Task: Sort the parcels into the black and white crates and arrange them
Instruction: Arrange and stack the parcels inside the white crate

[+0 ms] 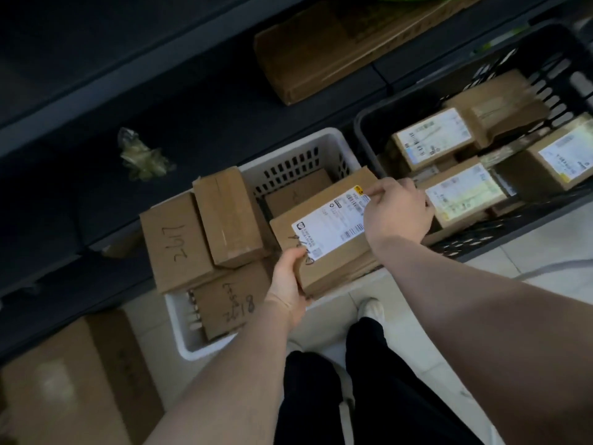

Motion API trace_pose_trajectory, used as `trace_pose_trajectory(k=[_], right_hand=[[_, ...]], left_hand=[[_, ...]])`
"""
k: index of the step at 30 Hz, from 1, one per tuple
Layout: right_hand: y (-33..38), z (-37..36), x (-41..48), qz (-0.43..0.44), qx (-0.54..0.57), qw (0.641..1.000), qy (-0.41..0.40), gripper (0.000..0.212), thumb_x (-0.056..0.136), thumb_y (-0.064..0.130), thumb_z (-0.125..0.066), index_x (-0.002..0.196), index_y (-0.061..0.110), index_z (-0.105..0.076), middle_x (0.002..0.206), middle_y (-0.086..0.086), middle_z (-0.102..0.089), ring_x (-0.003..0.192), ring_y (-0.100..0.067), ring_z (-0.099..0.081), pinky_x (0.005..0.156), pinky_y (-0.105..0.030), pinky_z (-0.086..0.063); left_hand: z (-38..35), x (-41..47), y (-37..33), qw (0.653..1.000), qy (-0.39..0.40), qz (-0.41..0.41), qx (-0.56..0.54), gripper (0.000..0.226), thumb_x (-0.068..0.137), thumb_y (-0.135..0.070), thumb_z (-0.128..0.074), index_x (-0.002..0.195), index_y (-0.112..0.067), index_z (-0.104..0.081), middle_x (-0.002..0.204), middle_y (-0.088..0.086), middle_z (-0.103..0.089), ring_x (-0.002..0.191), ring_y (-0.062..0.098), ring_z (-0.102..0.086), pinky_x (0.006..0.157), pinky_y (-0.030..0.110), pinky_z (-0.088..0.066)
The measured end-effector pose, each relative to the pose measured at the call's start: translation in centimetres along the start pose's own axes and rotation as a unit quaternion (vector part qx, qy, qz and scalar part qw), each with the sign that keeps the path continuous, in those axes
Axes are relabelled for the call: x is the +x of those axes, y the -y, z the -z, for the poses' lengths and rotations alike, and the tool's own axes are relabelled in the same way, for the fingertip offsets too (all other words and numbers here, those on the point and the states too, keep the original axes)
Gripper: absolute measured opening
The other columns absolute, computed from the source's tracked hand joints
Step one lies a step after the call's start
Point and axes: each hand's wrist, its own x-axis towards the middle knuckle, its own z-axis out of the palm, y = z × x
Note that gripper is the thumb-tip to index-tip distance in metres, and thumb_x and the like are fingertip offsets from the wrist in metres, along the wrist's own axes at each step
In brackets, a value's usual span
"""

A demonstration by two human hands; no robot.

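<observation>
Dim storeroom: dark shelving (96,75) runs along the far side above a pale tiled floor (561,245). The white crate (179,322) sits centre-left and already holds at least four boxes (176,245), one leaning on another. The black crate (365,130) to its right holds at least five labelled packages (433,139). Sorting looks well advanced, though the white crate's load is untidy and probably needs arranging.

A carton (64,380) on the floor at near left and a flat box (321,59) on a far shelf lie outside both crates. I cannot tell whether they belong to the job.

The parcel (330,229) in hand is held over the right side of the white crate, label up and roughly level. Its long axis runs from near left to far right, with the label's yellow corner at the far-right end.

The left hand (287,281) grips the near-left corner, thumb on top and fingers curled beneath. The right hand (398,210) pinches the far-right edge between thumb and forefinger.
</observation>
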Motion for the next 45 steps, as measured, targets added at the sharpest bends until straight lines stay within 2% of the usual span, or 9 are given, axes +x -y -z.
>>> trace_pose_trajectory(k=[15, 22, 25, 29, 33, 37, 40, 43, 45], right_hand=[[-3.6, -8.8, 1.0, 0.001, -0.070, 0.976, 0.208, 0.046, 0.090, 0.006, -0.045, 0.135, 0.015, -0.049, 0.143, -0.013, -0.039, 0.128, -0.036, -0.043, 0.108, -0.046, -0.038], [-5.0, -13.1, 2.7, 0.027, -0.210, 0.851, 0.480, 0.033, 0.101, 0.012, -0.042, 0.131, 0.004, -0.051, 0.133, -0.016, -0.055, 0.114, -0.026, -0.056, 0.093, -0.031, -0.046], [-5.3, -14.2, 3.6, 0.019, -0.204, 0.844, 0.496, 0.044, 0.102, 0.011, -0.039, 0.146, 0.007, -0.038, 0.146, -0.012, -0.044, 0.127, -0.027, -0.049, 0.102, -0.031, -0.044], [-5.7, -15.0, 4.0, -0.012, -0.183, 0.843, 0.506, 0.038, 0.102, 0.010, -0.037, 0.139, 0.006, -0.045, 0.140, -0.015, -0.050, 0.124, -0.028, -0.051, 0.095, -0.030, -0.043], [-3.8, -15.0, 3.5, -0.032, -0.138, 0.888, 0.438, 0.038, 0.099, 0.011, -0.045, 0.136, 0.008, -0.051, 0.139, -0.013, -0.052, 0.124, -0.028, -0.052, 0.099, -0.031, -0.046], [0.7, -13.5, 2.1, -0.046, -0.027, 0.920, 0.388, 0.042, 0.096, 0.008, -0.045, 0.136, 0.016, -0.056, 0.137, -0.010, -0.056, 0.122, -0.028, -0.055, 0.097, -0.028, -0.047], [4.6, -11.8, 0.2, -0.066, 0.048, 0.931, 0.356, 0.041, 0.100, 0.017, -0.043, 0.141, 0.017, -0.050, 0.136, -0.010, -0.056, 0.120, -0.030, -0.055, 0.089, -0.025, -0.043], [7.5, -10.5, -1.7, -0.089, 0.100, 0.926, 0.353, 0.043, 0.102, 0.026, -0.043, 0.144, 0.018, -0.046, 0.143, -0.007, -0.051, 0.126, -0.029, -0.052, 0.095, -0.028, -0.042], [9.0, -9.8, -2.7, -0.103, 0.116, 0.926, 0.344, 0.043, 0.102, 0.029, -0.042, 0.142, 0.016, -0.048, 0.144, -0.008, -0.049, 0.129, -0.029, -0.048, 0.098, -0.031, -0.040]], left_hand=[[1.2, 11.7, 2.0, 0.980, -0.097, 0.036, 0.169, 0.045, 0.079, -0.020, -0.052, 0.122, -0.015, -0.062, 0.120, 0.007, -0.069, 0.108, 0.029, -0.064, 0.101, 0.044, -0.049], [-2.6, 14.7, 2.7, 0.887, -0.167, 0.028, 0.429, 0.028, 0.099, -0.014, -0.048, 0.124, -0.006, -0.056, 0.126, 0.010, -0.060, 0.114, 0.030, -0.059, 0.100, 0.036, -0.049], [-2.9, 15.6, 2.8, 0.845, -0.114, 0.039, 0.521, 0.031, 0.101, -0.010, -0.044, 0.130, -0.007, -0.054, 0.120, 0.011, -0.058, 0.107, 0.025, -0.059, 0.091, 0.031, -0.048], [-2.4, 15.7, 2.4, 0.832, -0.018, 0.104, 0.545, 0.041, 0.103, -0.012, -0.038, 0.144, -0.011, -0.045, 0.139, 0.011, -0.050, 0.124, 0.026, -0.051, 0.107, 0.036, -0.041], [-1.5, 14.8, 2.0, 0.901, -0.095, 0.059, 0.418, 0.036, 0.104, -0.019, -0.041, 0.137, -0.011, -0.054, 0.137, 0.013, -0.056, 0.121, 0.028, -0.056, 0.107, 0.039, -0.044], [1.0, 10.7, 0.8, 0.911, -0.090, -0.009, 0.402, 0.029, 0.100, -0.010, -0.048, 0.123, -0.004, -0.065, 0.130, 0.016, -0.062, 0.120, 0.034, -0.059, 0.103, 0.042, -0.049], [3.1, 6.8, -0.8, 0.924, -0.079, -0.042, 0.372, 0.021, 0.094, -0.012, -0.055, 0.084, -0.026, -0.067, 0.115, 0.009, -0.070, 0.104, 0.024, -0.067, 0.091, 0.038, -0.056], [5.4, 2.6, -3.5, 0.926, -0.057, -0.092, 0.361, 0.034, 0.089, 0.003, -0.047, 0.072, -0.021, -0.063, 0.079, 0.001, -0.070, 0.064, 0.011, -0.064, 0.056, 0.023, -0.051], [6.8, -0.2, -5.5, 0.911, -0.081, -0.186, 0.360, 0.037, 0.084, 0.007, -0.045, 0.066, -0.021, -0.062, 0.067, 0.000, -0.066, 0.056, 0.012, -0.061, 0.056, 0.025, -0.050]])
